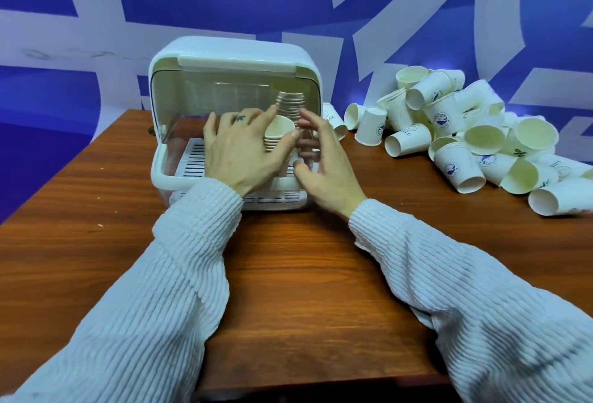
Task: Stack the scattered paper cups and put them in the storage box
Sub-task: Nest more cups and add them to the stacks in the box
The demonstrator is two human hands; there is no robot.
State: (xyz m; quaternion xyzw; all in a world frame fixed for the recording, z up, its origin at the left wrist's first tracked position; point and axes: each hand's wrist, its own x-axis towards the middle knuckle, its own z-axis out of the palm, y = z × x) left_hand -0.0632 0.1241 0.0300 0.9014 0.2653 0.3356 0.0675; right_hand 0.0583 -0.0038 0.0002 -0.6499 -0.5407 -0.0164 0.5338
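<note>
- A stack of nested paper cups [278, 136] is held upright inside the open front of the white storage box [234, 56], above its slotted tray [192, 158].
- The stack is gripped by the left hand [244, 152]: the thumb is curled round its near side and the index finger is stretched past its far side, while the remaining fingers are spread out to the left.
- The right hand [324, 158] is seen just right of the stack with fingers straight and loosely parted; whether the fingertips touch the cups cannot be told.
- A second, taller stack [290, 101] is seen beyond both sets of fingertips, against the box's back right corner.
- A heap of loose cups [465, 133] is spread over the wooden table [288, 258], well to the right of the right hand's fingers.
- Both forearms are covered by ribbed white sleeves [481, 306].
</note>
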